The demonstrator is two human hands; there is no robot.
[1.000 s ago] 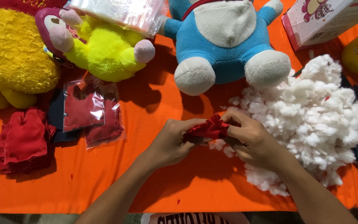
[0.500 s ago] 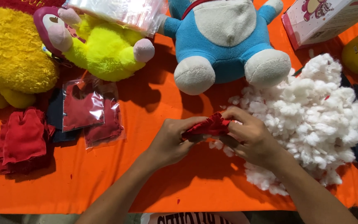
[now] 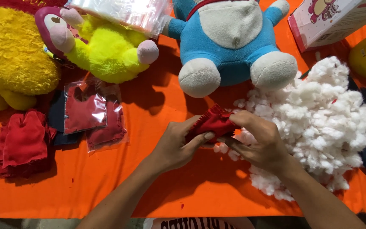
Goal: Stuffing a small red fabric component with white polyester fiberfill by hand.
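My left hand (image 3: 176,144) and my right hand (image 3: 259,142) both pinch a small red cloth piece (image 3: 212,121) just above the orange table cover (image 3: 157,186). The left thumb lies along its lower edge; the right fingers grip its right end. A large heap of white stuffing (image 3: 327,123) lies directly right of my right hand, with loose tufts under its fingers.
A blue and white plush toy (image 3: 229,46) sits behind my hands. A yellow-green plush (image 3: 106,51) and a yellow fuzzy plush (image 3: 9,55) lie at the back left. Clear bags of red cloth (image 3: 92,114), a red cloth pile (image 3: 20,144), a pink box (image 3: 331,21).
Both hands keep hold of the red cloth piece and have shifted only slightly, working it between the fingers. Everything else stays in place.
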